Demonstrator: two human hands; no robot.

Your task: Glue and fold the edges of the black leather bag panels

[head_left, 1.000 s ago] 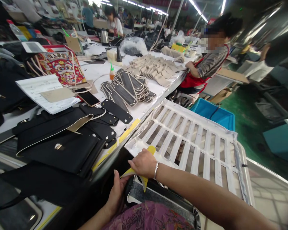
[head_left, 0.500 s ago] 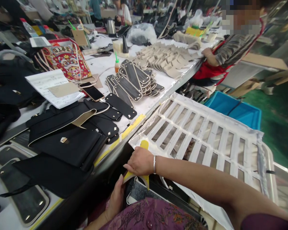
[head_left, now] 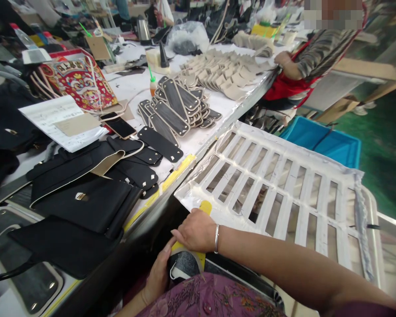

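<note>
Low over my lap, my right hand is closed on a yellow strip, whose rounded end sticks out beyond my knuckles. More of the strip shows below the hand, with a pale curved edge. My left hand grips the strip's near left side, its fingertips close to my right thumb; its other fingers are partly hidden. Under the strip lies a dark grey piece with a white patch, against my purple patterned clothing. To the left, a black bag body with a metal clasp lies on the table.
A white slatted rack borders my right arm. The table carries stacked dark panels with beige edging, beige pieces, a phone and papers. A blue bin and a seated person are beyond the rack.
My right hand has shifted slightly down and right with the yellow strip. More of the dark grey piece shows below it. The whole view has moved a little.
</note>
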